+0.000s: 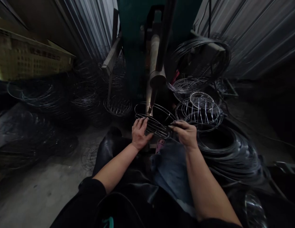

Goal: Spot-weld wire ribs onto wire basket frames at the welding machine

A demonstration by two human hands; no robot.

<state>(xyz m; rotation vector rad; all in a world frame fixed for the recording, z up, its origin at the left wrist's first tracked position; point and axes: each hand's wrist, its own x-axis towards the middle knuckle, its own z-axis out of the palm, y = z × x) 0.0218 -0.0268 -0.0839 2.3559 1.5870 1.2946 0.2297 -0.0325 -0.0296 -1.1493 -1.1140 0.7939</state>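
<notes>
In the head view a round wire rack (157,128) with parallel bars and a larger wire ring (161,107) is under the tip of a machine's metal electrode (149,109). My left hand (140,134) lies on the rack's left side, fingers over its bars and thumb stretched to the right, gripping it. At the right edge my right hand (185,133) is closed, thumb and forefinger pinched at the rim. Whether a separate short wire is also in that pinch is too dark to see.
Several finished-looking wire racks (202,110) are piled right of the machine, above a large wire coil (233,155). More wire racks (87,98) stack up on the left, below a yellow plastic crate (30,58). A green machine body (133,38) stands ahead.
</notes>
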